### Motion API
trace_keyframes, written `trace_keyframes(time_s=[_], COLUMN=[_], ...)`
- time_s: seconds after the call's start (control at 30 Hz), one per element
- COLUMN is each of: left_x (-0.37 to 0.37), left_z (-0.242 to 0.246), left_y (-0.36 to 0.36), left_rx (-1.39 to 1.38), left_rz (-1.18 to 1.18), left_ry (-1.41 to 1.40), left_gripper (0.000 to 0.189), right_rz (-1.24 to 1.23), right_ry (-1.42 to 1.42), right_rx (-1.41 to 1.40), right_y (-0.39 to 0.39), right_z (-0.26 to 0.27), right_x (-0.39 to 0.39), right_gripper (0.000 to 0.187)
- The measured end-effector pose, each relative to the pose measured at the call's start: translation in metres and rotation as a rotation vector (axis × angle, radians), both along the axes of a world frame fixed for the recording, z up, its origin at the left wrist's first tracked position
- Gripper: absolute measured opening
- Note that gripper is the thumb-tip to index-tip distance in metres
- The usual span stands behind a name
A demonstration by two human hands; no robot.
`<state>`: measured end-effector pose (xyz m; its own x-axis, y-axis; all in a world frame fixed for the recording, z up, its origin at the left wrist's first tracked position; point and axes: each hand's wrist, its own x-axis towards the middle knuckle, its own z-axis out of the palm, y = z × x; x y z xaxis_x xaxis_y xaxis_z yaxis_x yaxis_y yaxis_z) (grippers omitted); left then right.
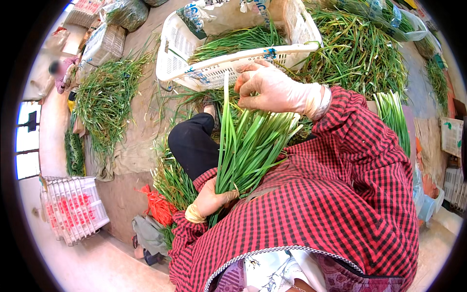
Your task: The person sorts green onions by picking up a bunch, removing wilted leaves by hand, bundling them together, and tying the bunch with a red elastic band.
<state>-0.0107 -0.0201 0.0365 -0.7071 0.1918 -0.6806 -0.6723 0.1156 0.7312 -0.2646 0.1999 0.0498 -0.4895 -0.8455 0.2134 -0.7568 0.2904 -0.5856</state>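
Note:
My left hand [211,199], in a thin pale glove, grips a bunch of garlic chives [244,149] around its leafy lower part, over my lap. The bunch's pale stem ends point up and to the right. One chive stalk [226,98] stands out taller than the others at the left. My right hand [279,87], also gloved, hovers just above the stem ends with its fingers bent and apart. Something orange shows at its fingertips; I cannot tell what it is. Nothing is plainly held in it.
Ahead stands a white plastic crate [215,71] with chives inside. Heaps of loose chives lie right [359,54] and left [109,98]. A trimmed chive bundle [392,118] rests at my right. Red plastic strips [158,206] and stacked crates [74,208] are at left. A person [65,71] is at far left.

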Motion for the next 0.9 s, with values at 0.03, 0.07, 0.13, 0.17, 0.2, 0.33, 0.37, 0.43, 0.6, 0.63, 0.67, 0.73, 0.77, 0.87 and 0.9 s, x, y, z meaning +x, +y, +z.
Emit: trace_keyframes(time_s=[0.03,0.07,0.13,0.17,0.2,0.33,0.37,0.43,0.6,0.63,0.67,0.73,0.77,0.87,0.9], left_x=[0.001,0.001,0.003,0.004,0.005,0.0,-0.002,-0.001,-0.002,0.001,0.003,0.004,0.005,0.007,0.006], left_z=[-0.001,-0.001,0.001,0.001,0.002,0.003,0.004,-0.001,-0.001,-0.004,-0.005,0.0,0.002,-0.002,-0.001], left_y=[0.0,0.001,0.001,0.001,0.0,-0.002,-0.004,-0.006,-0.006,-0.011,-0.015,-0.022,-0.024,-0.025,-0.025], left_rx=[-0.002,0.008,0.022,0.016,0.01,0.002,0.008,0.028,0.048,0.076,0.105,0.163,0.194,0.177,0.174], left_rz=[-0.002,0.02,0.064,0.069,0.068,0.046,0.045,0.048,0.014,0.007,0.0,0.011,0.014,0.03,0.029], left_ry=[0.011,0.003,-0.018,-0.017,-0.013,-0.041,-0.04,-0.047,-0.044,-0.064,-0.085,-0.123,-0.141,-0.115,-0.108], left_gripper=[0.016,0.016,0.017,0.017,0.017,0.017,0.017,0.017,0.021,0.021,0.022,0.021,0.021,0.022,0.022], right_rz=[0.005,-0.063,-0.246,-0.282,-0.371,-0.491,-0.388,-0.179,0.092,0.096,0.1,0.022,-0.029,-0.475,-0.622], right_ry=[-0.051,-0.174,-0.447,-0.346,-0.327,0.04,0.01,-0.059,0.072,0.028,-0.016,-0.102,-0.025,0.032,0.19], right_rx=[-0.117,-0.171,-0.312,-0.44,-0.449,-0.225,-0.205,-0.154,-0.02,-0.041,-0.061,-0.058,-0.072,-0.053,-0.059], right_y=[-0.001,0.0,0.002,0.009,0.02,0.058,0.059,0.047,0.038,0.038,0.041,0.05,0.057,0.106,0.13], right_z=[-0.005,-0.008,-0.01,-0.006,-0.01,-0.017,-0.02,-0.011,-0.012,-0.01,-0.005,0.004,0.004,-0.008,-0.02], right_x=[-0.003,-0.007,-0.014,-0.024,-0.042,-0.064,-0.062,-0.036,-0.008,-0.009,-0.013,-0.022,-0.033,-0.083,-0.106], right_gripper=[0.022,0.02,0.03,0.027,0.027,0.033,0.033,0.034,0.016,0.017,0.018,0.017,0.017,0.018,0.024])
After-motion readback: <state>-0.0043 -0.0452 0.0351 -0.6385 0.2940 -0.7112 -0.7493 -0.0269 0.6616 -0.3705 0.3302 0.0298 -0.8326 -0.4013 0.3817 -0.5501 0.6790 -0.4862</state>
